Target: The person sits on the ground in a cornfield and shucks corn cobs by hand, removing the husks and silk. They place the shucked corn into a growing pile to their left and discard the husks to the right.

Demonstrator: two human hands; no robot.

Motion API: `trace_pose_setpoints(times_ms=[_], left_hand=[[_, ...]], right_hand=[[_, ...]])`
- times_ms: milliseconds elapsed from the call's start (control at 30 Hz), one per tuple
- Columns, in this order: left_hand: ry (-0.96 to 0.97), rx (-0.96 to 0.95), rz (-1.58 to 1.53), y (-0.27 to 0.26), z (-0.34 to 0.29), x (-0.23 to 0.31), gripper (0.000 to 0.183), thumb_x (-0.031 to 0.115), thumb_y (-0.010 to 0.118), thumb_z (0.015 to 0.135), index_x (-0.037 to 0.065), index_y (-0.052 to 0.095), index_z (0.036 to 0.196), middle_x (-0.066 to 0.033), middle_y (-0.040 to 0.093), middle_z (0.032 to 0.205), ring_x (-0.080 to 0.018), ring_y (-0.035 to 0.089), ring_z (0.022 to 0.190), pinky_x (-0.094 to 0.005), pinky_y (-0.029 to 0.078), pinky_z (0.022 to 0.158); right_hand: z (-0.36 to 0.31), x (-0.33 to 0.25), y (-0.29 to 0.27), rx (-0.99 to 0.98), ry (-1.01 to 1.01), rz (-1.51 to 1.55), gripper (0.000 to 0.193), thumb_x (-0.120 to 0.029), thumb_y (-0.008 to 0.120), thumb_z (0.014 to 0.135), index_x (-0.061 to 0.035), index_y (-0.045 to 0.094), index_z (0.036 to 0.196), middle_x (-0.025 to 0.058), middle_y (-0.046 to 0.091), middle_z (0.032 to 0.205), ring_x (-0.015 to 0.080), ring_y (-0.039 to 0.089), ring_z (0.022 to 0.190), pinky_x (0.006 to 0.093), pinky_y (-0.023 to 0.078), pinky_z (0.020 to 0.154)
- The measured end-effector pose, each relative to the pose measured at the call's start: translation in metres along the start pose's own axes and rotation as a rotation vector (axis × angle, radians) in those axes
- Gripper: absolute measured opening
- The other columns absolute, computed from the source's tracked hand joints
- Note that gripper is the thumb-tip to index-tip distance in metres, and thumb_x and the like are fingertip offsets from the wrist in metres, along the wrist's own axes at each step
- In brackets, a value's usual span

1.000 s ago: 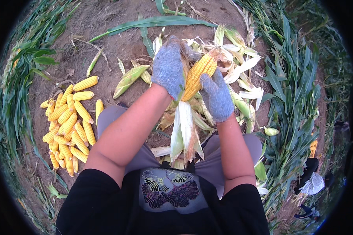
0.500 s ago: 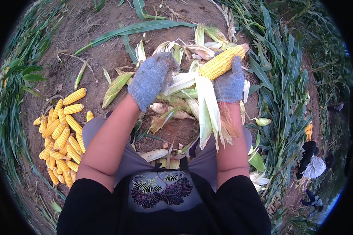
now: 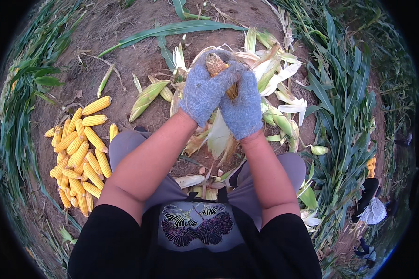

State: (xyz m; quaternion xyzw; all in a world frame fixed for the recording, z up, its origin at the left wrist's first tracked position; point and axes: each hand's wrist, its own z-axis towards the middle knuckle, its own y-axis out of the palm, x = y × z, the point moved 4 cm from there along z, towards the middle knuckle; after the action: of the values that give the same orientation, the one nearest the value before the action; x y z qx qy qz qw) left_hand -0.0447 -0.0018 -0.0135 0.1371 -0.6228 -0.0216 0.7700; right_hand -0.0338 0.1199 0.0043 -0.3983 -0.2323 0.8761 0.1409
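Observation:
Both hands wear grey knit gloves and meet in front of me around one ear of corn [image 3: 215,64]. Its pale tip sticks up between the gloves; most of the yellow kernels are covered. My left hand [image 3: 201,92] wraps the ear near the tip. Lower on the ear, my right hand [image 3: 242,104] has its fingers closed round it. A pale strip of husk [image 3: 217,137] hangs beneath the hands. Torn husks [image 3: 279,76] lie scattered to the right, and a green-husked ear [image 3: 146,100] rests on the soil to the left.
A heap of bare yellow corn ears [image 3: 81,158] lies at my left. Cut green stalks [image 3: 342,93] are piled along the right, with more leaves [image 3: 21,111] at the far left. A long leaf [image 3: 177,29] crosses the soil ahead. A person's pale hat [image 3: 373,211] shows at far right.
My right hand has brought the ear left and toward the middle, turning it upright. The left hand has moved right and closed on it. Long pale husk strips no longer hang over my right forearm.

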Motion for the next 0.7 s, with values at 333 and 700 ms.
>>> trace_pose_setpoints(times_ms=[333,700], left_hand=[[0.015,0.221,-0.392,-0.037,0.021,0.004,0.026,0.024,0.051,0.096,0.000,0.063,0.096,-0.0156,0.069,0.087,-0.0246,0.069,0.079,-0.0364,0.058,0.071],[0.033,0.097,-0.356,-0.032,0.011,0.017,0.032,0.033,0.056,0.096,0.002,0.061,0.099,-0.0160,0.069,0.087,-0.0256,0.069,0.082,-0.0365,0.057,0.075]], right_hand=[[-0.003,0.017,0.010,-0.246,0.111,-0.354,0.083,-0.041,0.086,0.064,-0.0039,0.055,0.131,0.0175,0.064,0.111,0.0344,0.061,0.102,0.0445,0.046,0.093],[-0.026,0.037,0.037,-0.386,0.337,-0.038,0.044,-0.033,0.075,0.079,-0.0092,0.062,0.115,0.0152,0.068,0.109,0.0344,0.065,0.102,0.0415,0.053,0.087]])
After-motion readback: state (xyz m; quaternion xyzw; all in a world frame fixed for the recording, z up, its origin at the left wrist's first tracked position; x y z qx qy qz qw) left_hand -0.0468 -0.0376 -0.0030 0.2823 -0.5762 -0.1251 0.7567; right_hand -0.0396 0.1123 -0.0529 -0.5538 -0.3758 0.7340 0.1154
